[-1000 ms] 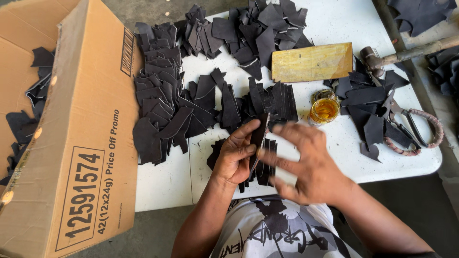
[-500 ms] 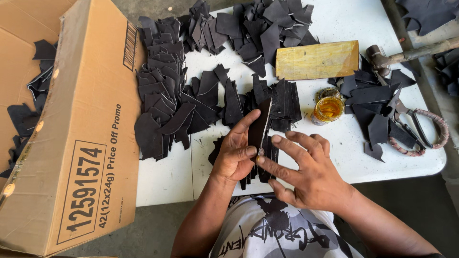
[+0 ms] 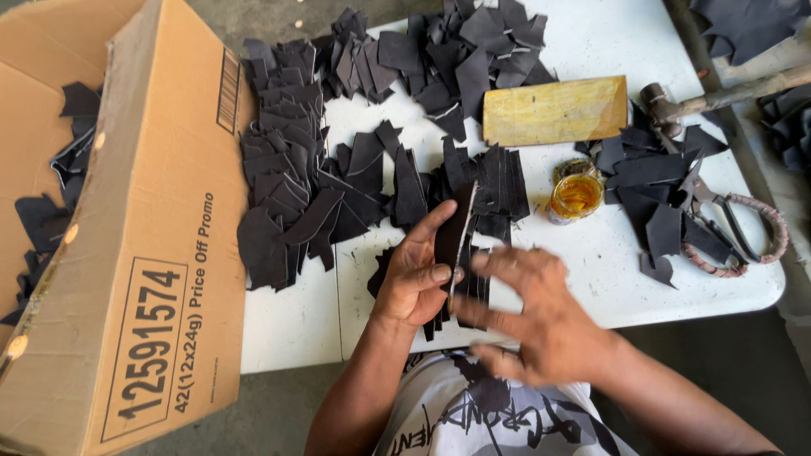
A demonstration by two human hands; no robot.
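Observation:
My left hand (image 3: 416,277) grips a dark cut leather piece (image 3: 454,226) held on edge above the front of the white table (image 3: 608,253). My right hand (image 3: 532,314) is spread flat beside it, fingers apart, its fingertips close to the piece, and it looks motion-blurred. Under both hands lies a small stack of similar dark strips (image 3: 470,291). More dark pieces (image 3: 304,194) are spread in heaps across the table's left and back.
A large open cardboard box (image 3: 144,253) with dark pieces inside stands at the left. A yellow wooden block (image 3: 553,110), a small jar of amber glue (image 3: 576,192), scissors with wrapped handles (image 3: 735,232) and a hammer (image 3: 676,105) lie to the right.
My right hand has let go of the piece and opened flat, sliding slightly down and right. My left hand keeps the piece upright.

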